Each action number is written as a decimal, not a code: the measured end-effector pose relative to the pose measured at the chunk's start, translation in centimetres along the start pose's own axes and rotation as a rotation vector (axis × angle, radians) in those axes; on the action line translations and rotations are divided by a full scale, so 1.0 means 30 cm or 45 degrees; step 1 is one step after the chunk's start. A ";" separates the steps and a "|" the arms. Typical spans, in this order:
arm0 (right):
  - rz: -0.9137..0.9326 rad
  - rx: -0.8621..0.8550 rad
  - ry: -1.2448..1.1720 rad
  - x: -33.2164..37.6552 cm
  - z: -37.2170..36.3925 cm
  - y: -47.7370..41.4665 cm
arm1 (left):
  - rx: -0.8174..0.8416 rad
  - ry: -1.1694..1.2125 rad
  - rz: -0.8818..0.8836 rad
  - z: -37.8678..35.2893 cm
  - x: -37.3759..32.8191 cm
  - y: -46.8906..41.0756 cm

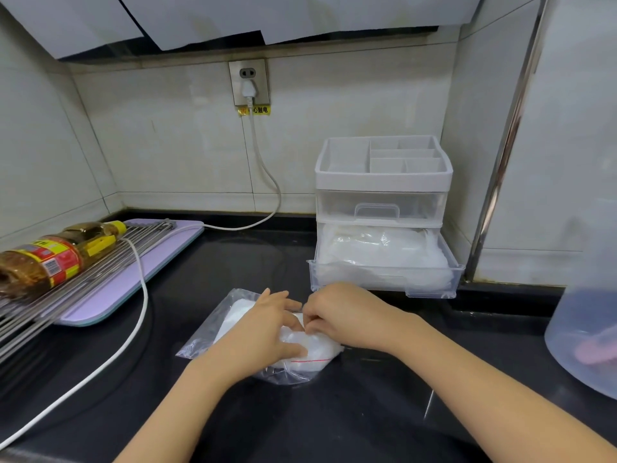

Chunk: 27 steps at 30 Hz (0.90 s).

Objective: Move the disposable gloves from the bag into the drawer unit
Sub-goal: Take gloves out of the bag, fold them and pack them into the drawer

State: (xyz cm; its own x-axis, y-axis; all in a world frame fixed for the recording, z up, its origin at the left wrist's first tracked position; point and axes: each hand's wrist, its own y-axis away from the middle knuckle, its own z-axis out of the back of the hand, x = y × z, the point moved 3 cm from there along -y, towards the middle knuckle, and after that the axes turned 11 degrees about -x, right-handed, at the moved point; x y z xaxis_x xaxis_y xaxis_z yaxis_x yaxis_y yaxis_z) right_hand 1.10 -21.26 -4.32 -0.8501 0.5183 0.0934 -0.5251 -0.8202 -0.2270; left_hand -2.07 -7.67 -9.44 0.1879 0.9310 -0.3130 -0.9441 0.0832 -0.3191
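While the black stone countertop [233, 262] is bearing a clear plastic zip bag [207, 332] with a red seal line, both hands are working at it. The left hand [267, 332] is lying over the bag, its fingers bent round the soft white bundle of thin translucent disposable gloves [320, 345] inside and its thumb pressing on it near the red line. The right hand [344, 315] is touching the left at the fingertips and, with its fingers curled, seems to be pinching the bag's edge, though the tips are tucked out of sight.

Just behind the hands, a white and clear plastic drawer unit [384, 182] is standing against the tiled wall. Its upper drawer is sitting closed, while its lower drawer [384, 282] is standing pulled out and holding a heap of similar translucent white gloves [377, 248].

At the left, a yellow-capped oil bottle [56, 255] is lying on a steel wire rack [110, 262] over a lilac cutting board [160, 259]. A white power cable [140, 295] is running across them from the wall socket [248, 81]. At the right edge, a bluish translucent plastic container [587, 329] is standing on the countertop.
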 end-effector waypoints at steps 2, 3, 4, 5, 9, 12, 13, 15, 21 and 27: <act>0.014 -0.030 0.042 -0.004 0.015 -0.002 | 0.011 -0.049 -0.011 0.002 0.002 -0.006; 0.019 -0.039 0.053 -0.007 0.021 -0.003 | 0.024 -0.065 -0.006 0.003 0.006 -0.009; 0.024 -0.047 0.059 -0.010 0.022 -0.004 | 0.038 -0.075 -0.003 0.006 0.007 -0.010; 0.028 -0.059 0.064 -0.012 0.024 -0.004 | 0.055 -0.098 -0.009 0.009 0.009 -0.013; -0.027 -0.159 0.053 -0.024 0.013 -0.009 | 0.050 -0.140 -0.055 0.041 0.007 -0.020; -0.087 -0.218 0.015 -0.033 0.008 -0.016 | -0.150 -0.040 -0.049 0.078 0.000 -0.020; -0.085 -0.236 -0.026 -0.036 0.011 -0.015 | -0.216 -0.002 -0.038 0.086 0.000 -0.019; -0.051 -0.273 -0.126 -0.039 0.025 -0.009 | -0.280 0.041 -0.032 0.094 0.001 -0.017; 0.111 -0.213 -0.182 -0.043 0.040 0.012 | -0.167 0.243 -0.013 0.102 0.011 -0.019; 0.103 -0.125 -0.239 -0.043 0.022 0.017 | -0.058 0.294 0.053 0.095 0.029 -0.026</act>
State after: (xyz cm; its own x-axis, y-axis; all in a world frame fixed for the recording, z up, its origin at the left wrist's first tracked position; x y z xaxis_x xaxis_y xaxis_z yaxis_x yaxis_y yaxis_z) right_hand 1.91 -22.51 -3.92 -0.8867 0.3901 0.2482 -0.4563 -0.8250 -0.3334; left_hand -1.93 -5.91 -6.91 0.2108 0.8266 -0.5218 -0.9402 0.0254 -0.3397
